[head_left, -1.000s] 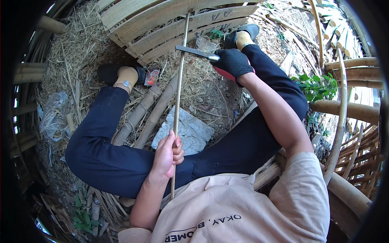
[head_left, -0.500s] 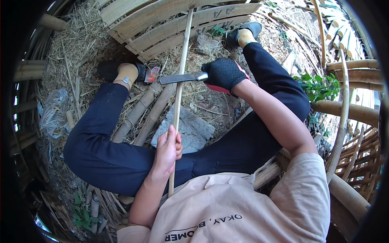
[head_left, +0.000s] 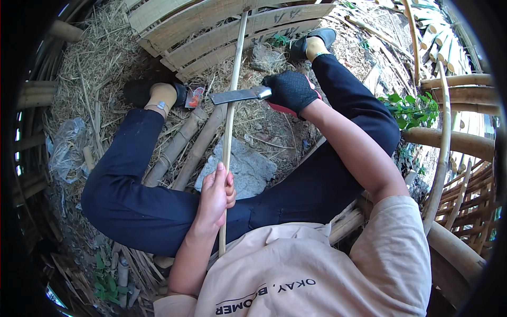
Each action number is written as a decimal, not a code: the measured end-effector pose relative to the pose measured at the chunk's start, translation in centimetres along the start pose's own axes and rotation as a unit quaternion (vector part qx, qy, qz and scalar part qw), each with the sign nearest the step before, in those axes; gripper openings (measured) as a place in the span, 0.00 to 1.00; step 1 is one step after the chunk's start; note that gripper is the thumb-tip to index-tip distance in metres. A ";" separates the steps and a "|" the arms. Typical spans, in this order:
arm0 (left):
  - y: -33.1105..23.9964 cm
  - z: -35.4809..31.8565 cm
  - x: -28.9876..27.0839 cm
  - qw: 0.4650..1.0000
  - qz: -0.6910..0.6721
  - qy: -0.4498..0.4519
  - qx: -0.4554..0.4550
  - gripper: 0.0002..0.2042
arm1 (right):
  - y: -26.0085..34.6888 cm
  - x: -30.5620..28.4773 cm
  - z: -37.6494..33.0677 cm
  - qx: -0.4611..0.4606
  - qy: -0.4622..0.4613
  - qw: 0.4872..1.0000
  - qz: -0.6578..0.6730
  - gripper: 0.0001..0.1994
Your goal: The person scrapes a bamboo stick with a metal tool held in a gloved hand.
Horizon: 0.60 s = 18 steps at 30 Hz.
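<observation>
The bare left hand (head_left: 215, 194) is clenched round the lower part of a thin bamboo strip (head_left: 231, 111) that runs up between the person's legs to the split bamboo slats (head_left: 211, 26), while the black-gloved right hand (head_left: 290, 91) grips a cleaver (head_left: 235, 96) whose blade lies against the strip.

Outdoor bamboo-working yard — straw-strewn ground (head_left: 100, 74), bamboo poles (head_left: 449, 140) (split slats (head_left: 211, 31) too).
</observation>
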<state>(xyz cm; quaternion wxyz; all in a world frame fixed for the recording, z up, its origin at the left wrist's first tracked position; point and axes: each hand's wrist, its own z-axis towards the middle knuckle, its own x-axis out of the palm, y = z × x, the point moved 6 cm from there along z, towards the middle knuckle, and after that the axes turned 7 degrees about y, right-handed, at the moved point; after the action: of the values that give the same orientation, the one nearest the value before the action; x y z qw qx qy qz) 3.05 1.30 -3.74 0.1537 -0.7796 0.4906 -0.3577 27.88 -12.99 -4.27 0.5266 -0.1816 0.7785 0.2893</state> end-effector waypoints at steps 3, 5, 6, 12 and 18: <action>0.1 0.0 -0.1 1.000 -0.006 0.006 -0.003 0.21 | -0.6 0.4 0.4 0.003 -0.014 1.000 -0.004 0.08; 0.1 0.0 -0.2 1.000 -0.013 0.013 -0.002 0.21 | -1.2 0.4 0.6 0.009 -0.028 1.000 0.000 0.08; 0.1 0.0 -0.2 1.000 -0.016 0.014 -0.003 0.21 | -1.4 0.3 0.6 0.007 -0.029 1.000 0.002 0.08; 0.1 -0.1 -0.1 1.000 -0.026 0.012 -0.005 0.21 | -1.9 0.4 0.6 0.027 -0.036 0.999 0.001 0.09; 0.6 -0.6 -0.2 0.999 -0.039 0.022 -0.010 0.20 | -8.3 -1.8 0.6 0.124 -0.072 0.990 0.008 0.12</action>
<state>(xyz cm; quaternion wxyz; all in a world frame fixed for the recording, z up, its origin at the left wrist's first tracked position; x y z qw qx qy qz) 2.15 1.30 -3.78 0.1209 -0.7917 0.4665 -0.3754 33.85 -19.03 -4.90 0.5975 -0.0872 0.7698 0.2067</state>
